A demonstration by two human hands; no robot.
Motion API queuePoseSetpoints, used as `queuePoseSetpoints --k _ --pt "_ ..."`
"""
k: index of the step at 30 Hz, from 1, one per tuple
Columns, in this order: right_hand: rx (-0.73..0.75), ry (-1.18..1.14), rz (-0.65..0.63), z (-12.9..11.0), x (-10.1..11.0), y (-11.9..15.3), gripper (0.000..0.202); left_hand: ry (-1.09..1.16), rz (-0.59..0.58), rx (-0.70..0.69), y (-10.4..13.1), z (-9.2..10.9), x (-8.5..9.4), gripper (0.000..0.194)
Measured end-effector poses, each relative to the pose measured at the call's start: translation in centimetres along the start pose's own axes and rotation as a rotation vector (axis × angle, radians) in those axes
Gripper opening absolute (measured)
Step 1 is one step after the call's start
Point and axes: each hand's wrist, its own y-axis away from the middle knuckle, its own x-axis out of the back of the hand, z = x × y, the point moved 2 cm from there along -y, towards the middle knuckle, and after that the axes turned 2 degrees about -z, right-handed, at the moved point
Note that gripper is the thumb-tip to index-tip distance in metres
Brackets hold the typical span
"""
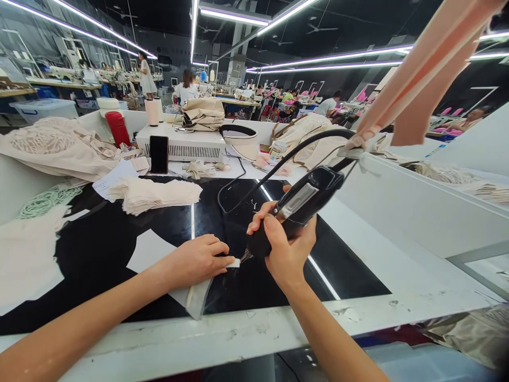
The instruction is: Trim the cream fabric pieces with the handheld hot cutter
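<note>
My right hand point(292, 249) is wrapped round a black handheld power tool point(308, 196) with a thin metal tip pointing down and left. A black cord runs from its upper end, which hangs from a knotted pink fabric strip point(397, 79). My left hand point(202, 260) lies low over the black glossy work surface point(254, 286), its fingers gripping a small white strip point(234, 263). The tool's tip is right beside that strip's end; whether they touch, I cannot tell. Under my left hand and forearm lie a white sheet point(151, 249) and a translucent piece point(199, 300).
Stacked cream fabric pieces point(159, 195) lie behind my left hand. Beyond them stand a phone point(159, 154), a white vented box point(186, 143) and a red bottle point(117, 127). Cream fabric point(51, 146) and green cord point(51, 200) lie left. A white partition point(429, 196) borders the right.
</note>
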Motion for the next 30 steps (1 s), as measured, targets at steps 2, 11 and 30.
queuePoseSetpoints --k 2,11,30 --pt "-0.008 -0.011 -0.016 0.0 -0.1 0.2 0.027 0.006 -0.001 0.003 0.0 0.0 -0.1 0.024" --pt "-0.022 0.006 -0.008 0.1 -0.2 0.5 0.026 0.072 -0.005 0.043 0.2 -0.1 0.5 0.024" --pt "-0.004 0.012 -0.036 -0.1 0.1 0.8 0.030 0.040 -0.010 0.095 1.8 1.4 0.4 0.022"
